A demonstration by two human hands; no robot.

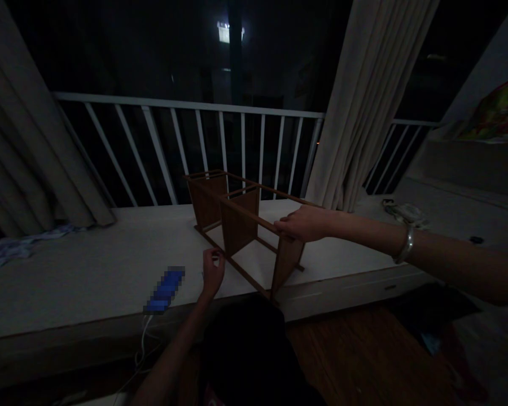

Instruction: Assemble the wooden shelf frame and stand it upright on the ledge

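Observation:
A brown wooden shelf rack (239, 225) lies on its side on the pale window ledge, its panels standing upright between long thin rails. My right hand (301, 223), with a silver bangle on the wrist, is closed on the upper rail near the rack's right end. Beside the lower front rail is my left hand (214, 272), its fingers curled together in a pinch. Whatever those fingers may hold is too small and dark to make out. The room is dim, so fine detail on the rack is lost.
A pixelated blue-screened device (165, 290) lies left of my left hand, with a white cable (143, 341) hanging down. White railings (241, 135) and long curtains (359, 107) stand behind the ledge (110, 265). Dark cloth (436, 304) lies on the wooden floor at right.

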